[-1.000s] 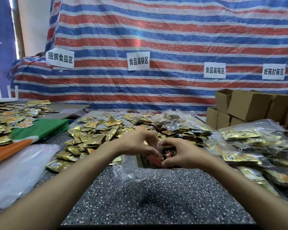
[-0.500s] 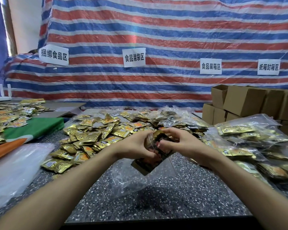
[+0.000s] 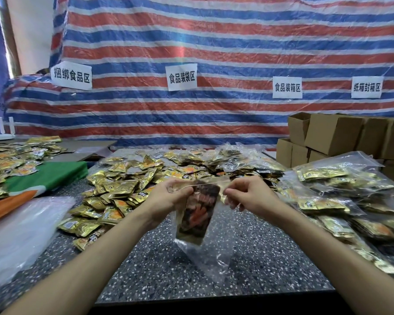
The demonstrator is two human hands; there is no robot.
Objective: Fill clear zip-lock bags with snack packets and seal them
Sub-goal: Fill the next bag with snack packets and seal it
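Observation:
A clear zip-lock bag (image 3: 210, 253) hangs above the speckled table (image 3: 248, 264), held up by its top edge. Inside it sit dark snack packets (image 3: 199, 210) with red and orange print. My left hand (image 3: 168, 197) pinches the left end of the bag's mouth. My right hand (image 3: 248, 193) pinches the right end, and the zip strip stretches between the two. A large heap of loose gold snack packets (image 3: 123, 189) covers the table beyond my hands.
Filled clear bags (image 3: 341, 194) pile up on the right. Cardboard boxes (image 3: 337, 137) stand at the back right. A stack of empty clear bags (image 3: 21, 233) lies at the left, beside green and orange cloth (image 3: 43, 178) with more gold packets (image 3: 7, 160).
Both hands rose off the table with the bag and moved apart along its top edge. The bag, earlier bunched low between the hands, now hangs upright with the packets inside.

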